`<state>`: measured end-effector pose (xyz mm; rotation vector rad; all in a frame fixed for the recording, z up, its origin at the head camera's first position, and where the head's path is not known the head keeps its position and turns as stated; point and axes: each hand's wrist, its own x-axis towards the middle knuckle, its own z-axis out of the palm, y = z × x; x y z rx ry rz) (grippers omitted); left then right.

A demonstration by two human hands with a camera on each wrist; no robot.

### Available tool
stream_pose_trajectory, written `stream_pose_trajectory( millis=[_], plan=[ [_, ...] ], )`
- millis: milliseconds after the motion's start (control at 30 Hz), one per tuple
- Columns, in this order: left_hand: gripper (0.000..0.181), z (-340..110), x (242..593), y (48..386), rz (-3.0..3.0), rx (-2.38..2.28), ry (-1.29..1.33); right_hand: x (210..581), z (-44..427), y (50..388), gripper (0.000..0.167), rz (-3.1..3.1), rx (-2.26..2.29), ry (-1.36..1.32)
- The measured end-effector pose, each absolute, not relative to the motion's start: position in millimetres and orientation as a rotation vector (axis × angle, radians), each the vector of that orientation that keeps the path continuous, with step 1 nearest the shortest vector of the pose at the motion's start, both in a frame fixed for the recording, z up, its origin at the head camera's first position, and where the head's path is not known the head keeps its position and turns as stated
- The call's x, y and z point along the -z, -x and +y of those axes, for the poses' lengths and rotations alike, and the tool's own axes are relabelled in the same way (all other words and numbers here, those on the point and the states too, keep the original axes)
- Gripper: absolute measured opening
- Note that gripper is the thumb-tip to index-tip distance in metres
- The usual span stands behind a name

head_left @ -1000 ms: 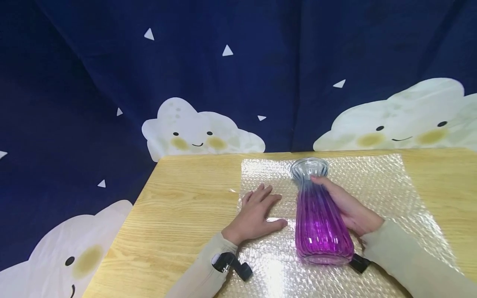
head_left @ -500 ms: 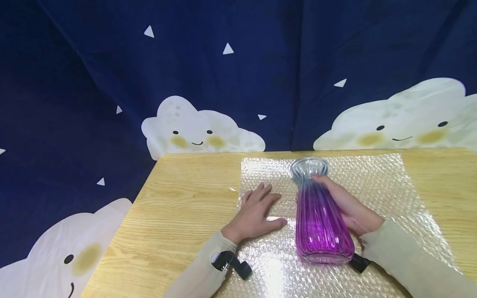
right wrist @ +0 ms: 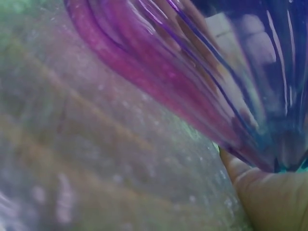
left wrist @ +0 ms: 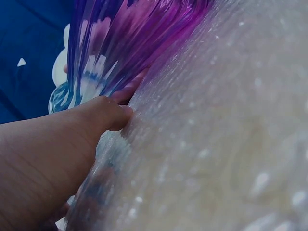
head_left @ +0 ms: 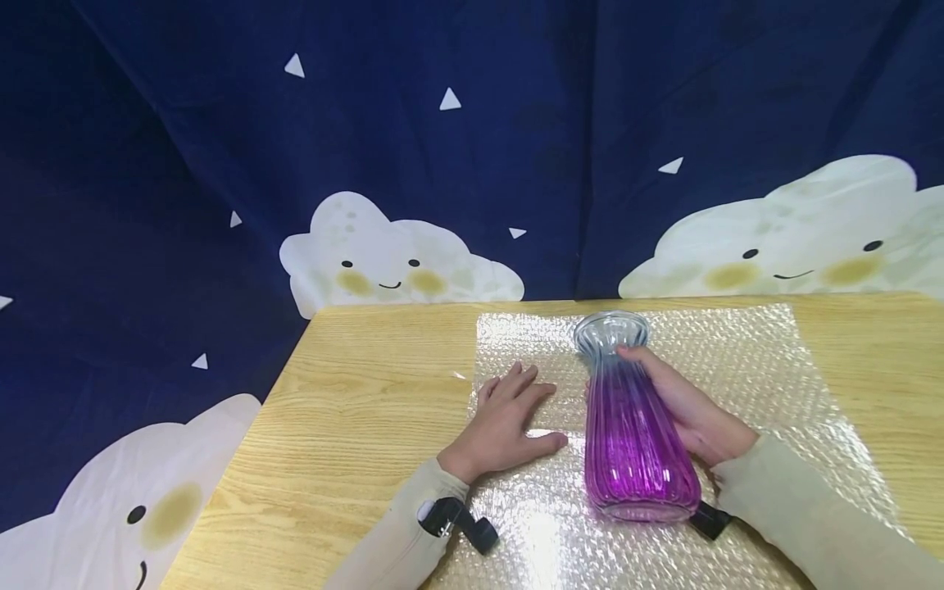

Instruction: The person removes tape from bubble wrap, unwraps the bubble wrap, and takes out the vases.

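Observation:
A ribbed glass vase point(head_left: 637, 447), clear at its flared mouth and purple toward its base, is tilted over a sheet of bubble wrap point(head_left: 752, 369), mouth toward the far side. My right hand point(head_left: 696, 414) grips it from the right, thumb at the narrow neck; the fingers behind the glass are mostly hidden. To the left of the vase, my left hand point(head_left: 501, 430) rests palm down on the bubble wrap with its fingers spread, apart from the glass. The left wrist view shows the thumb point(left wrist: 103, 115) near the sheet, with the vase point(left wrist: 130, 43) beyond.
Under the bubble wrap is a wooden table point(head_left: 347, 410), bare to the left of the sheet. A dark blue curtain point(head_left: 516, 147) with white clouds hangs behind its far edge. A black wrist camera point(head_left: 465, 524) is strapped to the left sleeve.

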<state>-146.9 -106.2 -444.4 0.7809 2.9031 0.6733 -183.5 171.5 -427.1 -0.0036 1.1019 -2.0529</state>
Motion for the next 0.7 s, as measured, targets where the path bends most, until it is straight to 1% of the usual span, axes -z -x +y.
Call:
stream_pose_trajectory(
  millis=[400, 700],
  plan=[
    [0.074, -106.3, 444.5, 146.8, 2.905, -0.671, -0.776, 427.5, 172.8, 182.1, 0.036, 1.096, 2.081, -0.015],
    [0.074, -106.7, 443.9, 146.6, 2.892, -0.688, -0.771, 428.2, 173.6, 181.5, 0.036, 1.057, 2.089, 0.003]
  ],
)
